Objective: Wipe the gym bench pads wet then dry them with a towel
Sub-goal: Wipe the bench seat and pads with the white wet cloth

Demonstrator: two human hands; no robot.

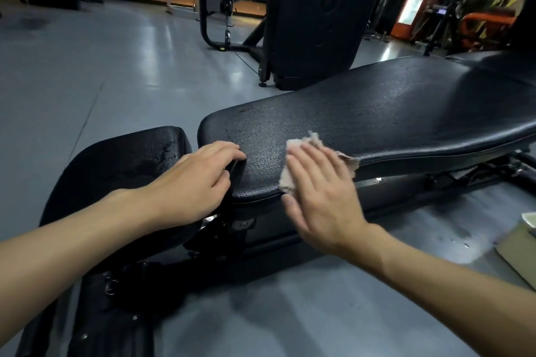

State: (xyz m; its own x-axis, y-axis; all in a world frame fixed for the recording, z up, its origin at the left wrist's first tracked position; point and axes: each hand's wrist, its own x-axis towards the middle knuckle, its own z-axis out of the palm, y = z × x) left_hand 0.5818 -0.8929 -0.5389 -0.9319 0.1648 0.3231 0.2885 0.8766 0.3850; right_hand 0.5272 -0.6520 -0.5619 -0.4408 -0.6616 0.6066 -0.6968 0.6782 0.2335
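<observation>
One pad (377, 113): left hand (191, 180) grips its end, right hand (319, 191) presses cloth (295, 143) with straight fingers (316, 162).

Most of the cloth (293, 144) lies hidden under the flat right hand (316, 182); only frayed edges show. The left hand (188, 180) grips the back pad (391, 113) at its end, thumb tip lost in the dark gap. The pad runs off the right edge, as does what may be a cardboard box (516, 243). The frame (275, 230) beneath is too dark to read.
</observation>
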